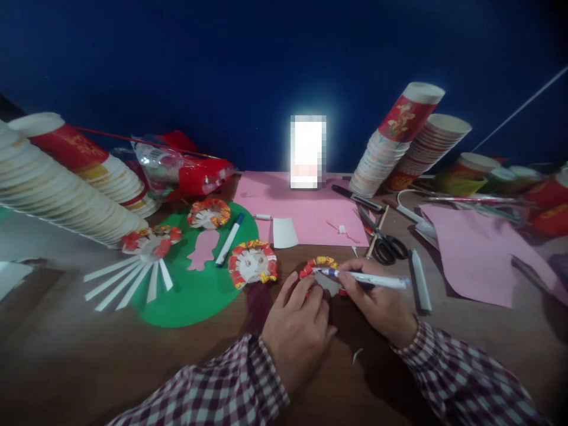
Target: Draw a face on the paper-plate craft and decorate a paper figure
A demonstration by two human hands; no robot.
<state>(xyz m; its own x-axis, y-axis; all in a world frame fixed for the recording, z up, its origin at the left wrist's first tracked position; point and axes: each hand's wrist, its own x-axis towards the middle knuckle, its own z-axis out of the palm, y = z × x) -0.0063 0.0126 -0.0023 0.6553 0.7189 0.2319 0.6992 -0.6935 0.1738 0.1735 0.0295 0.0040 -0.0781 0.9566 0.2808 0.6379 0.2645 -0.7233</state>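
Observation:
My right hand grips a white marker pen, its dark tip pointing left at a cut paper cup with curled red and yellow strips around its rim. My left hand holds that cup down on the table, fingers bent over its left side and covering part of it. To the left lies a similar curled-edge cup with small marks on its pale middle. Whether the pen tip touches the paper, I cannot tell.
A green sheet at left carries a pink paper cutout and another marker. Black scissors and a white stick-like piece lie right. Stacked paper cups lean behind; a lit phone stands at the back.

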